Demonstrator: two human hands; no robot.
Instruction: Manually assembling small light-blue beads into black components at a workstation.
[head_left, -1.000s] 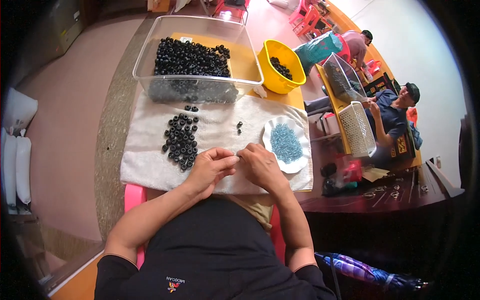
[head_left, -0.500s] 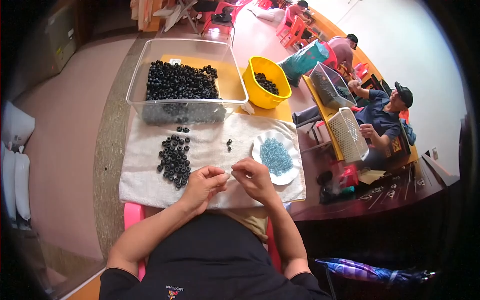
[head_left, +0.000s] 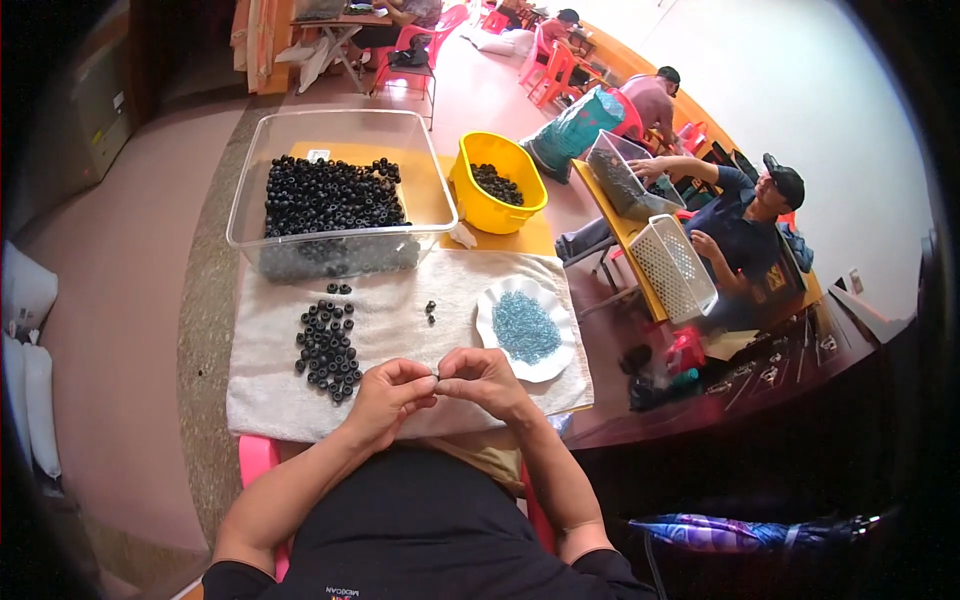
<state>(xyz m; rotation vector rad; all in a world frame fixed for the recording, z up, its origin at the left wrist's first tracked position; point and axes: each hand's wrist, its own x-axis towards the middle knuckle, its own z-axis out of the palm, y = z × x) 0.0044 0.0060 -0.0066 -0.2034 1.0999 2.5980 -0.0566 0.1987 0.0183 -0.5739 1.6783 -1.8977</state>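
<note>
My left hand [head_left: 385, 398] and my right hand [head_left: 486, 384] meet fingertip to fingertip over the near edge of a white cloth [head_left: 400, 300]. Each is closed in a pinch, and whatever sits between the fingertips is too small to make out. Left of them lies a loose cluster of black ring-like parts [head_left: 326, 352]. A few small dark pieces [head_left: 431, 313] rest beyond my fingers. To the right, a white scalloped plate [head_left: 561, 362] holds a heap of tiny bluish, glassy-looking pieces [head_left: 525, 327].
A clear plastic bin [head_left: 440, 232] with many black parts stands at the far side of the table, beside a yellow tub [head_left: 503, 216] of similar parts. At another table on the right, a person [head_left: 735, 220] sits by a white perforated basket [head_left: 672, 275]. A folded umbrella [head_left: 720, 532] lies lower right.
My fingertips have drawn together and now touch. The view has shifted, so the table sits a little lower and further left. The person at right has reached into the bin there.
</note>
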